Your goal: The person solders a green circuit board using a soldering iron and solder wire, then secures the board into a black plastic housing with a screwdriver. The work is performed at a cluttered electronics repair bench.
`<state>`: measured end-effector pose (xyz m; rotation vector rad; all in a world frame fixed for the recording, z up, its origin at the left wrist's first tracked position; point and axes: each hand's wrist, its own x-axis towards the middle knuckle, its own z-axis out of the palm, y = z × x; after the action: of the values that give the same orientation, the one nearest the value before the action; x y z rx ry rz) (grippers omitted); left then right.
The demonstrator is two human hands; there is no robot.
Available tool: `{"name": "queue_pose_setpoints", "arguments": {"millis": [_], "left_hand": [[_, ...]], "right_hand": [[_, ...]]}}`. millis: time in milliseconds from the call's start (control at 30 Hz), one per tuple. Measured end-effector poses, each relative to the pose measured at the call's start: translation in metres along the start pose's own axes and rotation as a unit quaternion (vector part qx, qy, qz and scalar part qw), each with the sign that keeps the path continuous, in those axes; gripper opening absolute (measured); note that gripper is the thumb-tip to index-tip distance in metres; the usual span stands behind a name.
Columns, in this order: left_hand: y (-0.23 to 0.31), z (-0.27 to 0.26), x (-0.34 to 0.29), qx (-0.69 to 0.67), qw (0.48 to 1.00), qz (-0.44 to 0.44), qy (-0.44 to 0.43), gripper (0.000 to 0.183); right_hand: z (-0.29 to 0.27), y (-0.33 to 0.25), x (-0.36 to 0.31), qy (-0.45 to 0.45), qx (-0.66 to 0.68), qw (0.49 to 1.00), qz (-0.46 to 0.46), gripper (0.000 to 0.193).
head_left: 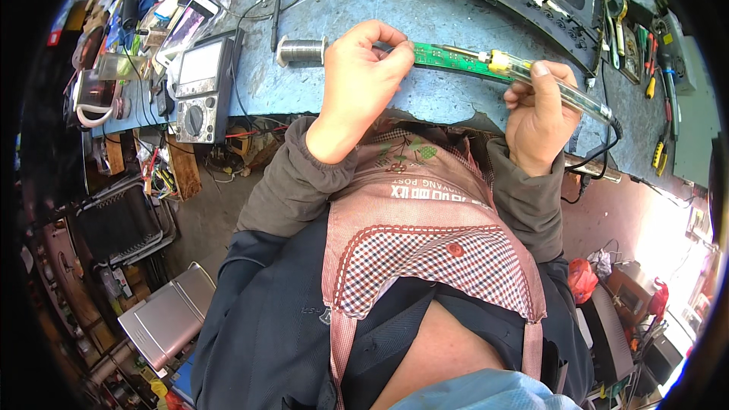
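Note:
A long, narrow green circuit board [456, 60] lies across the front part of the blue workbench. My left hand [363, 68] is closed in a pinch at the board's left end, which its fingers cover. In my right hand [543, 110] is a soldering iron [566, 92] with a clear and yellow handle, held like a pen. Its metal tip points left, over the upper face of the board; whether it touches, I cannot tell. Just left of my left hand, a spool of solder wire [301, 52] rests on its side.
An analog multimeter [203, 91] stands at the left, with a black test probe [276, 23] near it. Beyond lies a phone [187, 29] among clutter. A large black panel [516, 0] occupies the back right. Screwdrivers and pliers [661, 156] line the right side. The iron's black cord [611, 144] hangs over the edge.

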<state>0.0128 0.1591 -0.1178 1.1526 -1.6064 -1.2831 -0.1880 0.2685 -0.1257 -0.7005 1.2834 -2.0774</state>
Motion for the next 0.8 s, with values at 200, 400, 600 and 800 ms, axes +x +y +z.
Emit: {"name": "queue_pose_setpoints", "arguments": {"millis": [200, 400, 600, 800], "left_hand": [[-0.004, 0.004, 0.003, 0.112, 0.974, 0.191, 0.045, 0.01], [0.002, 0.005, 0.001, 0.103, 0.982, 0.145, 0.064, 0.008], [-0.004, 0.003, 0.003, 0.138, 0.969, 0.2, 0.047, 0.007], [-0.009, 0.005, 0.005, 0.195, 0.949, 0.245, 0.034, 0.008]], "right_hand": [[-0.003, 0.004, -0.002, 0.026, 0.001, 0.998, -0.058, 0.011], [0.0, 0.004, -0.001, 0.022, -0.016, 0.998, -0.052, 0.011], [0.002, 0.001, -0.001, 0.019, -0.031, 0.999, -0.04, 0.012], [0.004, -0.003, 0.0, 0.016, -0.057, 0.998, -0.012, 0.012]]}}
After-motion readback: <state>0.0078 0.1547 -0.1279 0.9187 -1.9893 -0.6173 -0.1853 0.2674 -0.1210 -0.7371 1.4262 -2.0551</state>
